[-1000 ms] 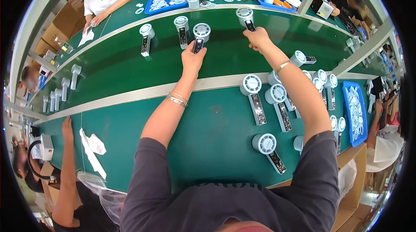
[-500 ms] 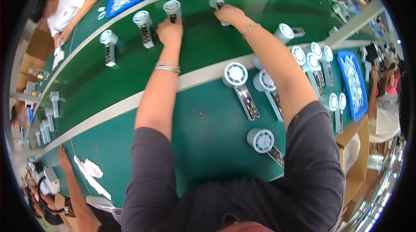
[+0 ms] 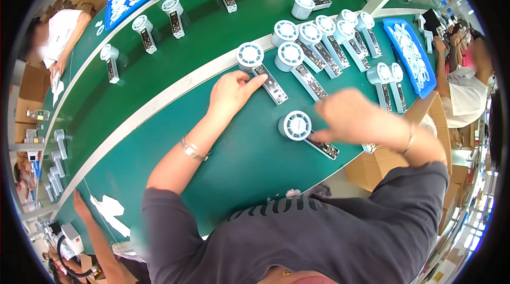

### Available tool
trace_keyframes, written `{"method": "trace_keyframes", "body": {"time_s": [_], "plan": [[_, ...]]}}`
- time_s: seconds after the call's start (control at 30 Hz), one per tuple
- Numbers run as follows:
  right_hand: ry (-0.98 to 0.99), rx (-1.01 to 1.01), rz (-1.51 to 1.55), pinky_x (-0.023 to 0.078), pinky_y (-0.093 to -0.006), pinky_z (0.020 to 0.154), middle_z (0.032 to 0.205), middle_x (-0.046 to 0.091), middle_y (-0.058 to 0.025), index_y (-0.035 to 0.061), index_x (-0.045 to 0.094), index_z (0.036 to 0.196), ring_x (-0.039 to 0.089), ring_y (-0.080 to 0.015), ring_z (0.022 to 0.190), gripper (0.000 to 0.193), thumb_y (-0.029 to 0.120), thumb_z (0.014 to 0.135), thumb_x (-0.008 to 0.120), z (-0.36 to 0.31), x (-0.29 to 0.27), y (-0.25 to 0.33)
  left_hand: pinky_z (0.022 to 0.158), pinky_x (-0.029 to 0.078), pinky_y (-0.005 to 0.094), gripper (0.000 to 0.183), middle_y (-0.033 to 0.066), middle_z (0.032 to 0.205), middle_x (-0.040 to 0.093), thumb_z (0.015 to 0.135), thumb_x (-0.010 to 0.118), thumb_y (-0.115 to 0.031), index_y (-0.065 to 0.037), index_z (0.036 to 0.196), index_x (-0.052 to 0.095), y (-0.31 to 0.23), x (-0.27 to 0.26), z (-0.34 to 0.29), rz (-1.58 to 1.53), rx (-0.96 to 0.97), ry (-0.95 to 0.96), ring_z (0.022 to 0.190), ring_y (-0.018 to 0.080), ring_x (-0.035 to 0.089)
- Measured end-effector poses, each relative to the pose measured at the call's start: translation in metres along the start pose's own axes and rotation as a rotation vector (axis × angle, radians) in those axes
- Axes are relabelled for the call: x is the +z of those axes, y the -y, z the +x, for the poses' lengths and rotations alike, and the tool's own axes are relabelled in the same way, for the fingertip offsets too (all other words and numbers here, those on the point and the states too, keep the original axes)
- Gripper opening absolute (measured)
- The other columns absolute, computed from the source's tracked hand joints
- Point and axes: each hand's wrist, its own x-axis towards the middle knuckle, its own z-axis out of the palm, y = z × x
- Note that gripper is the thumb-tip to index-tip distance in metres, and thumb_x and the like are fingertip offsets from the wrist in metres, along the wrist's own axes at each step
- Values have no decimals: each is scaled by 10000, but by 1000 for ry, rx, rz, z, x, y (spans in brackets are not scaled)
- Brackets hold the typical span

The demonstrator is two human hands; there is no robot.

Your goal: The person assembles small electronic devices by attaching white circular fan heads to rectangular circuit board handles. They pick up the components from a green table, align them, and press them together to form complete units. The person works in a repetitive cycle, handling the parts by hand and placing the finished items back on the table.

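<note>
Several light blue handheld fan bodies have round slotted heads and handles showing circuit boards. My left hand is beside the leftmost fan body on the near bench. Its thumb reaches the upper handle, apart from the bent forefinger; the other fingers are partly hidden. Motion blurs my right hand, which hovers at the handle of the nearest fan body; whether it grips that handle is unclear. Another fan body lies between and beyond my hands.
More fan bodies crowd the right side, near a blue tray of pale rings. Beyond a pale rail, others stand on a green surface. A cardboard box is at the right edge. Co-workers sit left and right.
Both hands have drawn back from the fan bodies beyond the rail to those on the near bench. The view has turned, and four-side surroundings have shifted with it.
</note>
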Motion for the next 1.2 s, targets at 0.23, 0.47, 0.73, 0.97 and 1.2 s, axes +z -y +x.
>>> {"method": "trace_keyframes", "body": {"time_s": [0.23, 0.47, 0.73, 0.97, 1.2], "plan": [[-382, 148, 266, 479, -408, 635, 785, 540, -160, -14, 508, 845, 575, -330, 731, 335, 213, 673, 684, -10, 126, 19, 639, 496, 376, 522, 150, 728, 638, 585, 739, -504, -7, 732, 671, -14, 31, 4, -2, -61, -286, 714, 289, 631], [-693, 67, 1023, 441, -299, 506, 698, 580, -116, -4, 450, 931, 589, -204, 583, 293, 82, 731, 646, 7, 131, 36, 636, 501, 366, 424, 180, 757, 628, 655, 709, -330, 43, 794, 563, -8, 37, 6, -100, -34, -345, 680, 279, 624], [-475, -95, 1754, 455, -261, 467, 721, 525, -60, 19, 387, 1165, 518, -124, 548, 323, 250, 940, 382, 73, 67, 66, 552, 453, 223, 375, 76, 803, 596, 858, 602, -201, 12, 1116, 434, 29, 2, -78, -1045, -125, -404, 662, 98, 544], [-407, -125, 1612, 413, -240, 429, 717, 489, -42, 29, 286, 1251, 471, -98, 529, 406, 292, 953, 373, 154, 77, 105, 551, 459, 209, 314, 61, 873, 575, 920, 499, -236, -14, 1134, 442, 68, -26, -115, -1077, -47, -661, 720, 78, 521], [-460, -60, 1611, 392, -216, 423, 728, 493, -23, 30, 348, 1245, 459, -72, 534, 394, 284, 946, 381, 177, 88, 105, 547, 441, 200, 389, 56, 873, 575, 897, 555, -252, -16, 1173, 416, 84, -26, -104, -1114, -47, -664, 717, 67, 500]]}}
